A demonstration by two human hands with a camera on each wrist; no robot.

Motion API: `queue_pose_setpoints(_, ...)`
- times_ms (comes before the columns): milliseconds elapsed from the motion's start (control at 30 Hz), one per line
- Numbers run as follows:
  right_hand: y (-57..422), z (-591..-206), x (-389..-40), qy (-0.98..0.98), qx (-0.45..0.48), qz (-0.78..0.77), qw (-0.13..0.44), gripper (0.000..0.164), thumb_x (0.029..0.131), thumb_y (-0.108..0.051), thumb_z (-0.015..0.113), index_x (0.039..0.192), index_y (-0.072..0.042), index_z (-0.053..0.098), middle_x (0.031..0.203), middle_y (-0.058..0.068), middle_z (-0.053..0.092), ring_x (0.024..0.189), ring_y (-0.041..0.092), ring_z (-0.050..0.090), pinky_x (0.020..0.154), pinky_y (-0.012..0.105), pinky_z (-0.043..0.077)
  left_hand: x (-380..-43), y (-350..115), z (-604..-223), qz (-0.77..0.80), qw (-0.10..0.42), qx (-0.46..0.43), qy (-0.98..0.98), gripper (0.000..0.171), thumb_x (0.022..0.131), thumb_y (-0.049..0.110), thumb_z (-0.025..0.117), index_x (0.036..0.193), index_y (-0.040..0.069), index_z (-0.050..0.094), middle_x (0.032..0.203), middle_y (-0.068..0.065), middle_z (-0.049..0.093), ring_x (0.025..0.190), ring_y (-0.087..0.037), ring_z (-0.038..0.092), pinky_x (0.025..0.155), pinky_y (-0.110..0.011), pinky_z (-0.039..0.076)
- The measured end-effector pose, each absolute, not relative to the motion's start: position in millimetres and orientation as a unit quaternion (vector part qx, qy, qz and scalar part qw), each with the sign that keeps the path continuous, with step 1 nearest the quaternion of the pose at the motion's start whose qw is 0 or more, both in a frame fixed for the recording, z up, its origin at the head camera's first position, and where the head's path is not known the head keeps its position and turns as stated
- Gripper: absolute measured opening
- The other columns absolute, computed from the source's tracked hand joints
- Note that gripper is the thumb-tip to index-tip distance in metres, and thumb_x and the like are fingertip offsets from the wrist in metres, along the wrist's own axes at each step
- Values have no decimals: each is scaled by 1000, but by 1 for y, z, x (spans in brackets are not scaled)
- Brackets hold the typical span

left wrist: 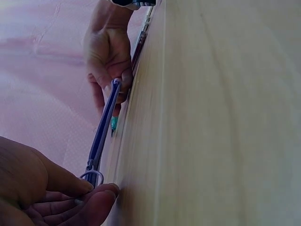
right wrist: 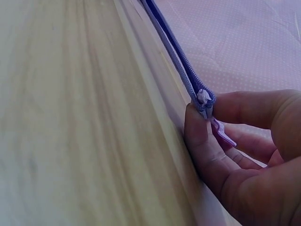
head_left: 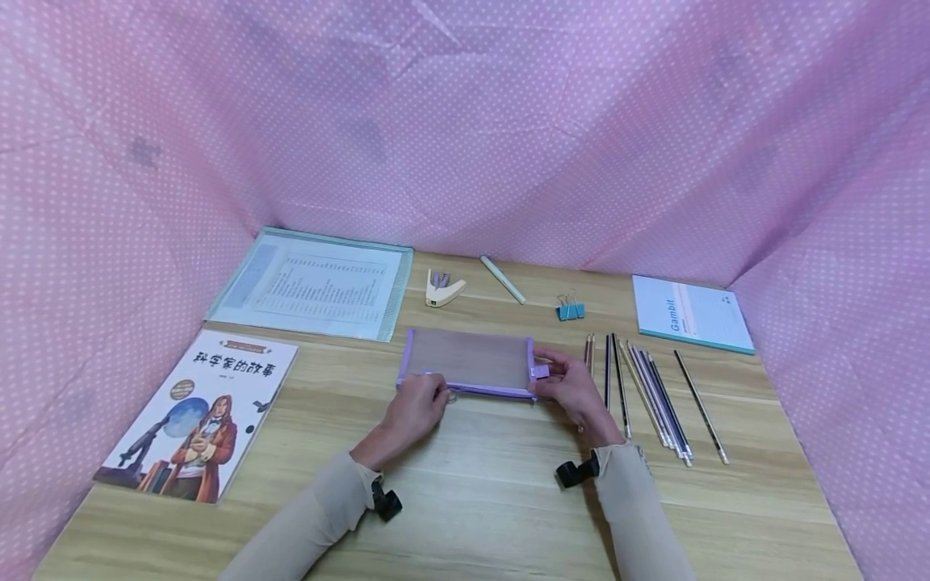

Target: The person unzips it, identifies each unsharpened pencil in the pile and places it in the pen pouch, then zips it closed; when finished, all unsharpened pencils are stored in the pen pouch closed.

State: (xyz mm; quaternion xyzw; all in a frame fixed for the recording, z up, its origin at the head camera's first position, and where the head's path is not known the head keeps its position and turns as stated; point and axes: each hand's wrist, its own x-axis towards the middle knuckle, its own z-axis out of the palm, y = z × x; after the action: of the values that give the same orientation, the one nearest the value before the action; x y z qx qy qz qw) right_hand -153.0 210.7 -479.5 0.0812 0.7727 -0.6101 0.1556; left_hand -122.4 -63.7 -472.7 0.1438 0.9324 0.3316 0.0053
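A purple-edged mesh zip pouch point(head_left: 468, 359) lies on the table before me, its zipper along the near edge. My left hand point(head_left: 421, 403) grips the pouch's near left corner between thumb and curled fingers. Beside that thumb, the ring pull point(left wrist: 93, 177) of the zipper shows in the left wrist view. At the other end, my right hand point(head_left: 570, 387) pinches the near right corner with thumb and finger. A small purple tab point(right wrist: 223, 134) sticks out there between the fingers. The toothed zipper edges point(right wrist: 176, 54) stand apart near this corner in the right wrist view.
Several pencils point(head_left: 654, 395) lie right of the pouch. Behind it are a cream stapler point(head_left: 445, 292), a pale green pen point(head_left: 503, 280) and a teal binder clip point(head_left: 570, 309). A notebook point(head_left: 693, 315) lies back right; a document folder point(head_left: 312, 282) and a book point(head_left: 199, 415) occupy the left.
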Motion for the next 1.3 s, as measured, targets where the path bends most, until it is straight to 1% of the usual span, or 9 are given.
queue_pose_setpoints(233,210,-480,-153,771,81,-611,162,69,80,9,72,144,-5,50,135,28,56,102,23,66,83,26,59,-123,-76,-472,335,-2,129,933,10,89,3,67,80,1,71,65,-4,64,56,-9,50,51,-20,42)
queue_pose_setpoints(400,211,-479,-153,771,82,-612,158,69,80,9,72,144,-5,50,133,28,57,102,23,66,82,25,59,-123,-83,-470,354,17,113,928,9,90,1,65,84,-1,72,65,-4,64,53,-9,50,47,-18,42)
queue_pose_setpoints(500,211,-479,-153,772,84,-610,157,70,79,10,72,144,-5,50,133,28,57,101,22,66,81,24,59,-123,-87,-470,357,23,104,928,8,90,2,65,86,-1,72,65,-4,64,53,-9,50,47,-19,42)
queue_pose_setpoints(633,210,-479,-153,772,83,-611,158,70,79,9,72,144,-5,50,132,28,57,101,22,66,82,24,59,-124,-91,-470,353,17,100,930,8,89,2,65,85,-1,71,65,-5,64,53,-9,51,47,-19,43)
queue_pose_setpoints(900,211,-480,-153,771,81,-612,159,70,79,8,73,144,-5,50,134,28,57,102,23,65,81,25,59,-125,-103,-470,345,28,76,935,7,89,2,66,87,-2,71,69,-7,67,56,-10,54,48,-18,45)
queue_pose_setpoints(1167,211,-480,-155,776,91,-602,163,70,80,8,73,144,-9,50,135,25,57,104,23,65,84,26,59,-127,-114,-469,338,17,75,938,8,89,2,66,85,-1,72,65,-5,64,54,-10,52,47,-19,43)
queue_pose_setpoints(1300,210,-480,-155,775,104,-600,168,72,79,8,73,144,-10,50,135,24,56,105,24,64,85,27,59,-126,-118,-470,348,30,73,934,9,90,3,65,85,-1,72,63,-5,63,52,-10,52,46,-19,44)
